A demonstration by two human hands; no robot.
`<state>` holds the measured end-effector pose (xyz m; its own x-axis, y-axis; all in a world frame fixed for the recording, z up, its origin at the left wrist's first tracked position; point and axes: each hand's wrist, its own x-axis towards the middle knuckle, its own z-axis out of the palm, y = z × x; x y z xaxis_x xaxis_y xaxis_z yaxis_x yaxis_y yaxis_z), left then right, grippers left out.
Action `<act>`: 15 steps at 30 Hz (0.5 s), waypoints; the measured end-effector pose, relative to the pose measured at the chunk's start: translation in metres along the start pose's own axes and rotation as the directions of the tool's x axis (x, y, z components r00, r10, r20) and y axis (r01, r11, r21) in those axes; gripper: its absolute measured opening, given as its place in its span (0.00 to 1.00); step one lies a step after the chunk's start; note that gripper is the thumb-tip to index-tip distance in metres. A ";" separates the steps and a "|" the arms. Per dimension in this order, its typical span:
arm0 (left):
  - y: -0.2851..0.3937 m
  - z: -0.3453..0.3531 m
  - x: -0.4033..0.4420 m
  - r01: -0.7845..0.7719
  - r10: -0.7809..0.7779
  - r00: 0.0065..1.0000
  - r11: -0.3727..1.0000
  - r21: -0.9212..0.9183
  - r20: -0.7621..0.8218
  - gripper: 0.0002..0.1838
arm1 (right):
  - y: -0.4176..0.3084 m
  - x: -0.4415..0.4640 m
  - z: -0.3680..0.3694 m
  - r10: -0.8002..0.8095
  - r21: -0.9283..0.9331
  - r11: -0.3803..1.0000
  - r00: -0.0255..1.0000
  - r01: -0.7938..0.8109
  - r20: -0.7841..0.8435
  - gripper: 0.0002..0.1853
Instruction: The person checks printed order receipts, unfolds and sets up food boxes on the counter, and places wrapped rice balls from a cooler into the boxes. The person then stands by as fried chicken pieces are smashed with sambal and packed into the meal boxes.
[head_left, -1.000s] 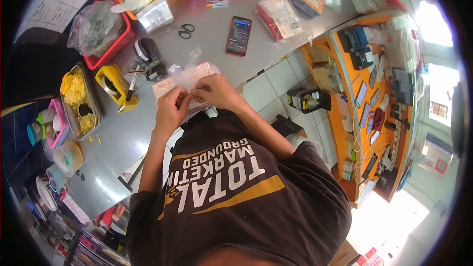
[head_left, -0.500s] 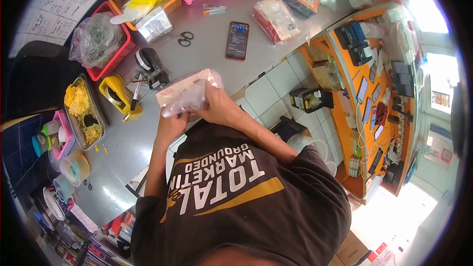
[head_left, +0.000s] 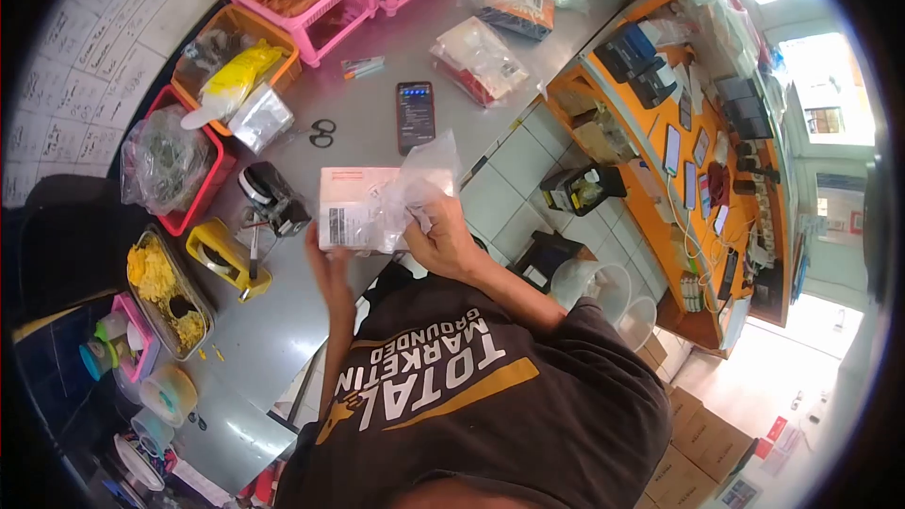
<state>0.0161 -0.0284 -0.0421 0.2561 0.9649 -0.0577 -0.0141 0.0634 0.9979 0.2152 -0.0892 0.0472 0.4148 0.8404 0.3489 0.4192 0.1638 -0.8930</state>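
Observation:
In front of my body is a pale pink box (head_left: 353, 190) with a printed barcode label facing up. Clear plastic (head_left: 432, 162) wraps its right end and sticks up beyond it. My right hand (head_left: 441, 238) is closed on bunched plastic at that end. At the box's lower left corner is my left hand (head_left: 326, 253), smeared by motion; whether it grips the box is unclear. Left of the box are a black tape dispenser (head_left: 273, 200) and a yellow tape dispenser (head_left: 222, 258). Beyond it lies a phone (head_left: 416, 119) in a red case.
Scissors (head_left: 322, 134) and pens (head_left: 363, 67) lie on the metal table (head_left: 363, 137). Red (head_left: 222, 162) and orange (head_left: 292, 55) baskets, a pink rack (head_left: 325, 14) and a metal tray (head_left: 203, 320) stand along its far and left sides. An orange shelf unit (head_left: 613, 71) is at right.
The box has turned so its barcode label shows. My right hand now bunches plastic at its right end, and my left hand has moved to its left corner. The whole view has shifted.

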 end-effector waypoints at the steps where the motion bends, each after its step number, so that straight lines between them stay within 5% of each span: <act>1: 0.004 0.026 0.000 0.039 -0.036 0.995 0.999 -0.024 0.095 0.32 | 0.006 0.002 -0.006 0.001 -0.008 1.000 1.000 -0.001 -0.026 0.12; 4: 0.001 0.083 0.015 0.133 -0.097 0.966 0.982 -0.137 0.238 0.38 | 0.032 0.013 -0.037 0.072 0.050 0.996 0.993 -0.068 -0.094 0.10; 8: 0.001 0.181 0.049 0.156 -0.139 0.977 0.983 -0.094 0.163 0.35 | 0.082 0.051 -0.093 0.264 0.307 0.936 0.917 -0.169 -0.298 0.08; 10: 0.003 0.242 0.071 0.154 -0.148 0.984 0.986 -0.062 0.096 0.33 | 0.119 0.075 -0.125 0.233 0.284 0.950 0.902 -0.131 -0.364 0.08; 12: 0.011 0.296 0.089 0.396 -0.396 0.918 0.917 -0.038 0.009 0.32 | 0.145 0.095 -0.154 0.248 0.273 0.948 0.914 -0.162 -0.321 0.09; 15: -0.029 0.353 0.122 0.270 -0.274 0.954 0.961 0.053 0.124 0.30 | 0.186 0.115 -0.181 0.132 0.209 0.976 0.937 -0.066 -0.323 0.07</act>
<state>0.3892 -0.0027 -0.0675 0.3678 0.8713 -0.3251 0.1068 0.3077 0.9455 0.4867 -0.0558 -0.0269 0.7049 0.6425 0.3006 0.2127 0.2128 -0.9537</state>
